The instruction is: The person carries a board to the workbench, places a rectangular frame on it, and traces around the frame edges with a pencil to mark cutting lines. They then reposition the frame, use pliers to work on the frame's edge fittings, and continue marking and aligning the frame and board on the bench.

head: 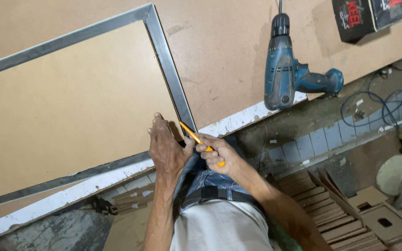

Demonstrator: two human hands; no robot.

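A grey metal frame (170, 69) lies on a brown board (70, 107) on the workbench. My left hand (165, 148) rests flat against the board at the frame's near right corner, holding nothing. My right hand (216, 155) grips an orange pencil-like tool (196, 138). The tool's tip touches the frame's right bar close to that corner, just beside my left thumb. Both hands are at the bench's white painted front edge (70, 193).
A blue cordless drill (282, 69) lies on the bench to the right, and a black box (368, 16) sits at the far right corner. Below the bench are a coiled blue cable (382, 104), stacks of brown cut panels (331, 204) and a tiled floor.
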